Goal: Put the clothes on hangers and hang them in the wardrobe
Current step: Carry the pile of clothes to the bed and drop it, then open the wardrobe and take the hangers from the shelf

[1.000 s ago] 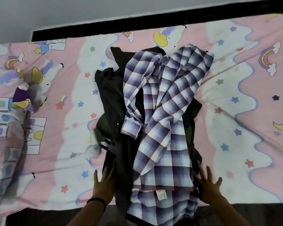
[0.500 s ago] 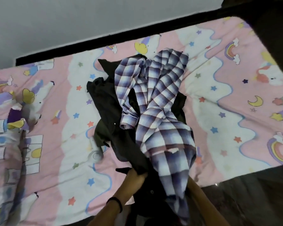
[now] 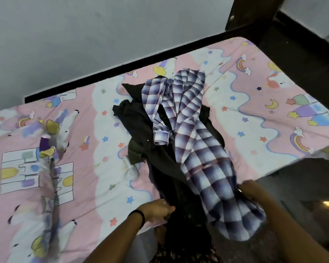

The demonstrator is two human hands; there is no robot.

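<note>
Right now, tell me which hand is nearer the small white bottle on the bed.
Left. The left hand is just below and right of the white bottle, at the dark clothes; the right hand is beyond the plaid shirt.

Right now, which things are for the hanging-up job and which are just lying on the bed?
For the job:
plaid shirt
dark clothes under it
left hand holding the dark clothes
right hand holding the plaid shirt

Just lying about:
small white object beside the pile
cartoon bedsheet
bunched-up fold of sheet on the left
</note>
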